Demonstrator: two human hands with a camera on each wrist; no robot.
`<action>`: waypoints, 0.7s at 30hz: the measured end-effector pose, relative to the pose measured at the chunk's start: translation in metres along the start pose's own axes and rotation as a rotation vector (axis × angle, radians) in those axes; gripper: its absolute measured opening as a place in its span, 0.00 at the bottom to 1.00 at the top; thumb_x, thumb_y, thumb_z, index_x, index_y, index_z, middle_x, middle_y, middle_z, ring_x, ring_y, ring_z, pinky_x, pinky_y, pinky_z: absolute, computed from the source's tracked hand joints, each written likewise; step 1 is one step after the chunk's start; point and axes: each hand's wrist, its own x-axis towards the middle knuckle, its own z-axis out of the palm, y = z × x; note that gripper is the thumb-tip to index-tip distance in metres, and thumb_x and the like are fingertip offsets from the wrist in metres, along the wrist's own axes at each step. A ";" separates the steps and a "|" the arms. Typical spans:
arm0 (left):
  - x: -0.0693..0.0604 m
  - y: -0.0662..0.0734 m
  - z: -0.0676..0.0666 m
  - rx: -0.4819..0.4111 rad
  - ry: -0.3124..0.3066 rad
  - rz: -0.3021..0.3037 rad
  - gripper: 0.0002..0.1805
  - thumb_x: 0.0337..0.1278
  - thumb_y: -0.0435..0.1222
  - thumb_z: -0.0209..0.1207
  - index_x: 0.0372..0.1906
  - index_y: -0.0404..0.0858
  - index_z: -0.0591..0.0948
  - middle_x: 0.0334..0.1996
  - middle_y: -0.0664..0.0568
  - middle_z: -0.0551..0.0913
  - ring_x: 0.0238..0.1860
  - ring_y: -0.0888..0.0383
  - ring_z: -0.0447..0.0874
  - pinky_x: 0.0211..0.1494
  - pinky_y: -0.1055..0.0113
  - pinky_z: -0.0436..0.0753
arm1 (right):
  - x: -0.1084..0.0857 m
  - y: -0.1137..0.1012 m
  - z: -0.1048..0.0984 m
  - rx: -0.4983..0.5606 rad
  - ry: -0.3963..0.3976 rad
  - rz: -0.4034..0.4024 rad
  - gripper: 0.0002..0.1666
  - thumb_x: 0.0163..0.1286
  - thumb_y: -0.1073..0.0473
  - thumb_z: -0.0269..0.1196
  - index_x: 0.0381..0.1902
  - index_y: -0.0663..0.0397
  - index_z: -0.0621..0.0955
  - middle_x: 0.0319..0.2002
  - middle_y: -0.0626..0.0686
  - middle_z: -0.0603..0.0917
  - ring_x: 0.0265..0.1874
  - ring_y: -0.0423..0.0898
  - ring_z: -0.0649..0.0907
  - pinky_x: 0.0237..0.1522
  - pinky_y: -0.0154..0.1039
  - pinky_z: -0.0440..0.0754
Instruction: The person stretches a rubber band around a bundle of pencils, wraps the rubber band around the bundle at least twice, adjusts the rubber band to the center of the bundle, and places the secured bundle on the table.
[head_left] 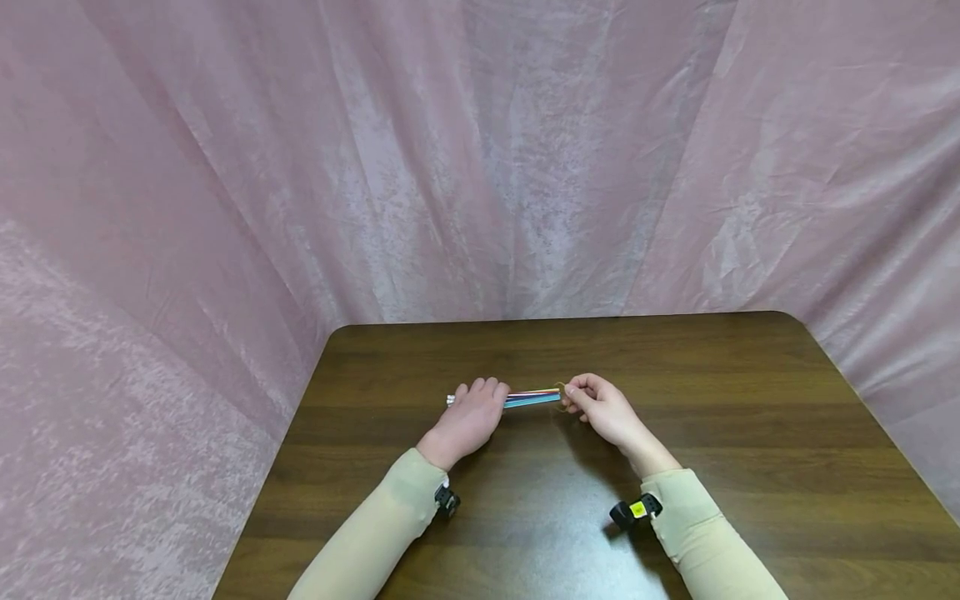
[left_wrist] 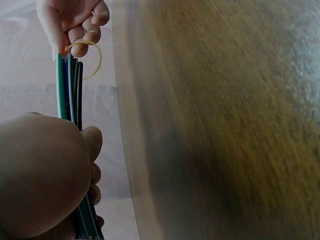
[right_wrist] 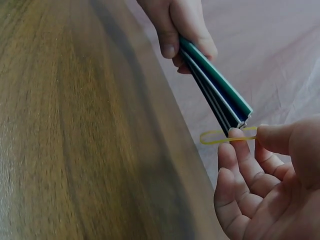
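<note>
My left hand (head_left: pixel 468 421) grips a bundle of long, thin coloured strips (head_left: pixel 532 399), with its fingers wrapped round the middle. Green, blue and darker strips with pale edges (right_wrist: pixel 220 85) fan slightly apart at the free end in the right wrist view. White ends show past the left hand's other side. Between the thumb and fingers of my right hand (head_left: pixel 603 412) a thin yellow rubber band (left_wrist: pixel 100 62) is pinched. Its loop hangs open right at the tips of the strips; whether it goes round any of them I cannot tell.
Beneath both hands lies a brown wood-grain table (head_left: pixel 525 525) with rounded far corners. Pink velvety curtain (head_left: pixel 480 167) hangs behind it and along the sides. Black wrist cameras sit at the left cuff (head_left: pixel 447 501) and the right cuff (head_left: pixel 636 509).
</note>
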 end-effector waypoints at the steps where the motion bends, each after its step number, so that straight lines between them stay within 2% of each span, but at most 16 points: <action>1: 0.000 0.000 0.000 -0.002 0.001 -0.001 0.09 0.81 0.27 0.50 0.56 0.40 0.74 0.41 0.52 0.75 0.40 0.54 0.70 0.39 0.62 0.65 | 0.000 0.000 0.001 -0.010 0.002 -0.006 0.12 0.84 0.60 0.59 0.49 0.67 0.78 0.41 0.62 0.88 0.38 0.46 0.85 0.41 0.42 0.83; 9: 0.000 0.002 -0.001 0.004 -0.001 -0.007 0.09 0.82 0.28 0.50 0.57 0.39 0.74 0.42 0.51 0.76 0.41 0.53 0.71 0.40 0.61 0.66 | 0.000 0.002 0.004 -0.059 0.018 -0.050 0.09 0.83 0.61 0.60 0.45 0.64 0.79 0.37 0.59 0.88 0.38 0.56 0.85 0.38 0.42 0.83; 14: 0.001 0.005 -0.001 0.028 0.002 -0.023 0.08 0.82 0.28 0.50 0.56 0.38 0.74 0.41 0.51 0.76 0.41 0.53 0.71 0.40 0.60 0.67 | -0.002 -0.001 0.008 -0.145 0.047 -0.103 0.07 0.82 0.60 0.63 0.44 0.59 0.81 0.34 0.53 0.89 0.35 0.47 0.85 0.38 0.36 0.80; 16: 0.002 0.006 0.000 0.045 0.021 -0.027 0.07 0.82 0.28 0.50 0.56 0.38 0.75 0.41 0.50 0.77 0.40 0.52 0.72 0.40 0.60 0.67 | -0.004 -0.003 0.012 -0.195 0.070 -0.123 0.06 0.81 0.60 0.64 0.43 0.57 0.82 0.34 0.52 0.90 0.34 0.45 0.85 0.39 0.36 0.79; 21: 0.005 0.010 -0.001 0.087 0.091 -0.040 0.07 0.82 0.29 0.48 0.54 0.37 0.75 0.41 0.48 0.77 0.41 0.51 0.73 0.38 0.60 0.65 | -0.008 -0.006 0.025 -0.382 0.189 -0.178 0.04 0.80 0.55 0.66 0.43 0.48 0.84 0.35 0.45 0.89 0.32 0.42 0.84 0.36 0.42 0.79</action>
